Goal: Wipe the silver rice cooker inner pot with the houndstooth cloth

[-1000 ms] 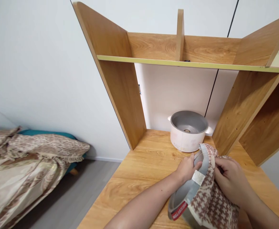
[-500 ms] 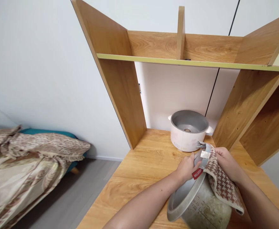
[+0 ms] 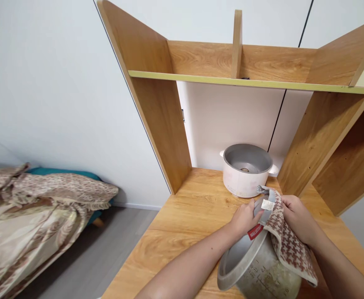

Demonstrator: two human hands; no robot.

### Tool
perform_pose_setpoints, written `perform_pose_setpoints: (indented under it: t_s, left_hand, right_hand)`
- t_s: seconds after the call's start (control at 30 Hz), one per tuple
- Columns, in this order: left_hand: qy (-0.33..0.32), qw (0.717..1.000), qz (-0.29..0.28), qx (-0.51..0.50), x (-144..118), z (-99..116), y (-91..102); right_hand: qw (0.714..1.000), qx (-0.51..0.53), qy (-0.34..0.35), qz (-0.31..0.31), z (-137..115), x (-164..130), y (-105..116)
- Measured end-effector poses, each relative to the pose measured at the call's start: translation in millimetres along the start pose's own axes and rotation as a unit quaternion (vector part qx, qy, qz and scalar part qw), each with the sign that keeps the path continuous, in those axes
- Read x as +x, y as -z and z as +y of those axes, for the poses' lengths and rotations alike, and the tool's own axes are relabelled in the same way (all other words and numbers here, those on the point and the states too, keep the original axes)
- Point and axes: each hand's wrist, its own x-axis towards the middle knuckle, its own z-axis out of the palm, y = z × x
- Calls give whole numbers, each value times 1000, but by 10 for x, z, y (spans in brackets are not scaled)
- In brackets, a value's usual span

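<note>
Before us at five o'clock, the left hand's (image 3: 244, 219) grip clasps a tilted inner pot (image 3: 270, 274) by the rim; the right hand (image 3: 298, 218) clutches a houndstooth cloth (image 3: 289, 245) against it. Beyond, toward twelve, a rice-cooker body (image 3: 243, 182) stands on the surface (image 3: 178, 226).

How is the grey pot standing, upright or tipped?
Tipped: the grey pot leans over, its rim slanting steeply instead of lying level.

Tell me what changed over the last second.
The cloth drew up toward the far side of the pot, baring its marked wall; the red tag rose beside the left hand. The right hand rose slightly; neither let go. The cooker stayed put.
</note>
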Motion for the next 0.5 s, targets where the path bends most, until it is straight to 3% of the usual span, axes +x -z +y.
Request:
perform_pose_setpoints:
  t_s: [0.5]
  left_hand:
    - [-12,1000,-2,21,-54,31,47]
  right_hand:
    - [993,-110,39,35,-132,-167,-25]
